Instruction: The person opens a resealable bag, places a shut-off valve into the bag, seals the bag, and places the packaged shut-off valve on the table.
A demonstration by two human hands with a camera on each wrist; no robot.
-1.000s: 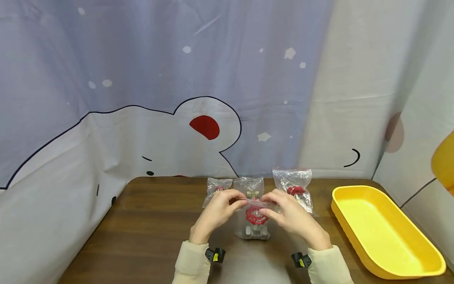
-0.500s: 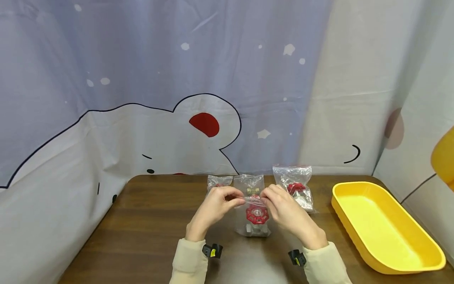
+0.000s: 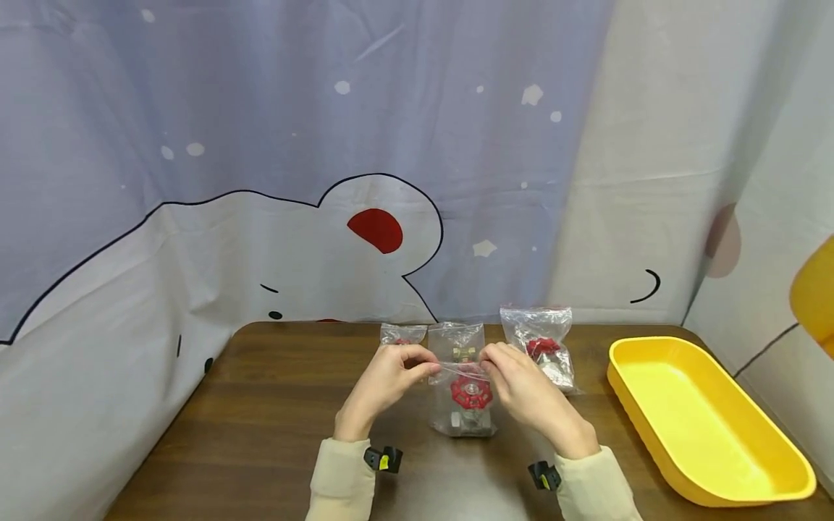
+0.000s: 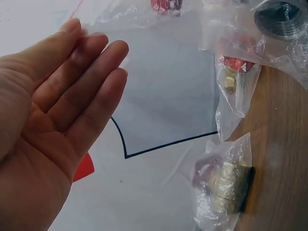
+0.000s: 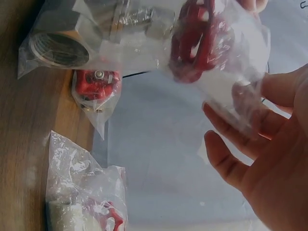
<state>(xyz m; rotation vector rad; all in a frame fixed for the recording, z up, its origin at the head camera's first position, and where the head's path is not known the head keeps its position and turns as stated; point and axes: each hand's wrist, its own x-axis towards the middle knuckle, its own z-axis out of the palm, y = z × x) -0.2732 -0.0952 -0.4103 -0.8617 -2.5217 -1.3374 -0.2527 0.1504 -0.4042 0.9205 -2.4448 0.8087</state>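
Note:
A clear zip bag (image 3: 440, 412) stands at the middle of the table, holding a metal valve (image 3: 470, 421) with a red handwheel (image 3: 471, 391). My left hand (image 3: 384, 383) pinches the left end of the bag's top edge between thumb and fingertips. At the right end, my right hand (image 3: 529, 391) grips the same edge with its fingers bunched together. In the right wrist view, the plastic runs between the thumb and fingers of the right hand (image 5: 274, 139), beside the handwheel (image 5: 195, 38). The left wrist view has the plastic film (image 4: 120, 21) meeting the left fingertips.
Behind the hands are three more bagged valves: one at left (image 3: 402, 334), a brass one (image 3: 465, 354) in the middle, and one at right (image 3: 543, 347). A yellow tray (image 3: 651, 452) occupies the table's right side. A printed curtain (image 3: 326, 145) hangs behind the table.
My left hand has shifted a little to the left, drawing the bag's top edge out. The right hand's thumb and fingers, spread apart earlier, have come together on the right end.

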